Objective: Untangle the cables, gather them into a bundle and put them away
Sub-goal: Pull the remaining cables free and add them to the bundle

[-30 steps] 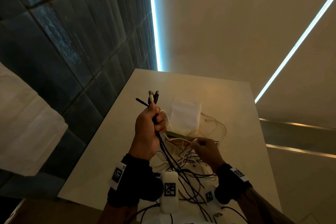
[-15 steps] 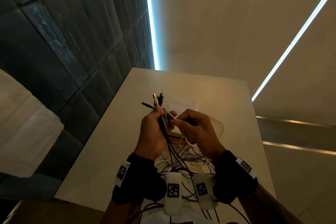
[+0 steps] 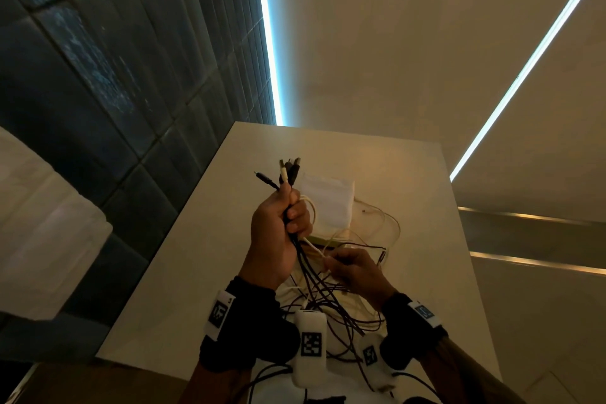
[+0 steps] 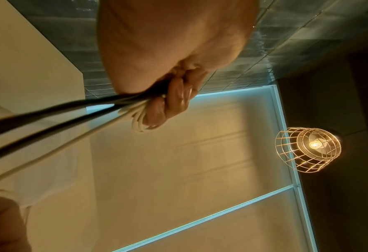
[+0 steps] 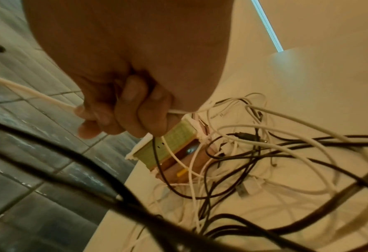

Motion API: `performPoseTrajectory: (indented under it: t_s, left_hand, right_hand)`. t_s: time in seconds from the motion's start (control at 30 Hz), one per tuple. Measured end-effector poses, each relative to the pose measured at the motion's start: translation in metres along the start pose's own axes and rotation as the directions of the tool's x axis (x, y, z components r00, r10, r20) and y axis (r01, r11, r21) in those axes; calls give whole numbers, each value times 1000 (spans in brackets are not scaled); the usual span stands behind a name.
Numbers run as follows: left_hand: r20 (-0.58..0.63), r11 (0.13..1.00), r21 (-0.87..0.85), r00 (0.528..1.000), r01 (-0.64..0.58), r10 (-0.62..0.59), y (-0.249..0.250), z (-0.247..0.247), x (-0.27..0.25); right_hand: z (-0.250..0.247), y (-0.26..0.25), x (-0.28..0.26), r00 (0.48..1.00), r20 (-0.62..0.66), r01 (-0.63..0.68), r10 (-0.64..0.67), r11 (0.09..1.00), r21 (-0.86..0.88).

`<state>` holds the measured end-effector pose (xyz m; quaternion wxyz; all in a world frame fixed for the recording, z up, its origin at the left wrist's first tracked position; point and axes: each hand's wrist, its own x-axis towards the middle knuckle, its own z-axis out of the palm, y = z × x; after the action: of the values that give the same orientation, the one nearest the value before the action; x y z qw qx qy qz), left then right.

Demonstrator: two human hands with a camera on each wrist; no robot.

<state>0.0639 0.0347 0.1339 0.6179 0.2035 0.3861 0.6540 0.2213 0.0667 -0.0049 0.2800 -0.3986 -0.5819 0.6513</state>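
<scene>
My left hand (image 3: pixel 288 216) is raised over the white table (image 3: pixel 203 259) and grips a bunch of black and white cables (image 3: pixel 306 259) near their plug ends (image 3: pixel 288 170), which stick up above the fist. In the left wrist view the fingers (image 4: pixel 174 102) curl round the bundle (image 4: pixel 70 116). Lower and to the right, my right hand (image 3: pixel 341 264) pinches one white cable (image 3: pixel 313 248) that runs up to the left fist; the right wrist view shows that cable (image 5: pixel 27 92) passing through the curled fingers (image 5: pixel 122 116). A loose tangle of cables (image 5: pixel 254 153) lies on the table below.
A white pouch (image 3: pixel 328 203) lies on the table beyond my hands, over a small green and brown box (image 5: pixel 174 146) among the cables. Dark tiled wall (image 3: pixel 98 75) runs along the left. The table's front edge is near my wrists.
My right hand has dropped from beside the left fist down and to the right, sliding along the white cable. The left hand still holds the bundle up.
</scene>
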Motion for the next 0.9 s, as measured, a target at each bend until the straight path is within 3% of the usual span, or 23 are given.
performPoseTrajectory:
  t_s: [0.27, 0.43, 0.57, 0.67, 0.8, 0.9]
  left_hand:
    - [-40, 1000, 6, 999, -15, 15, 7, -4, -3]
    - [-50, 998, 9, 997, -57, 58, 19, -7, -6]
    - [-114, 996, 72, 991, -61, 69, 13, -8, -4]
    - [-165, 989, 142, 984, -51, 74, 5, -10, -2]
    - [-207, 980, 200, 977, -9, 52, -1, -8, -1]
    - [-233, 974, 224, 972, 28, 26, -6, -2, -3]
  right_hand:
    - [-8, 37, 15, 999, -42, -7, 1, 989, -147]
    - [-13, 51, 8, 993, -94, -88, 71, 978, -188]
    - [-25, 61, 2, 965, -202, -220, 167, 936, -275]
    - [-28, 47, 5, 914, -363, -277, 179, 930, -240]
    - [-22, -14, 8, 908, -410, -65, 90, 995, 73]
    - [-11, -71, 4, 940, -326, 147, -101, 982, 121]
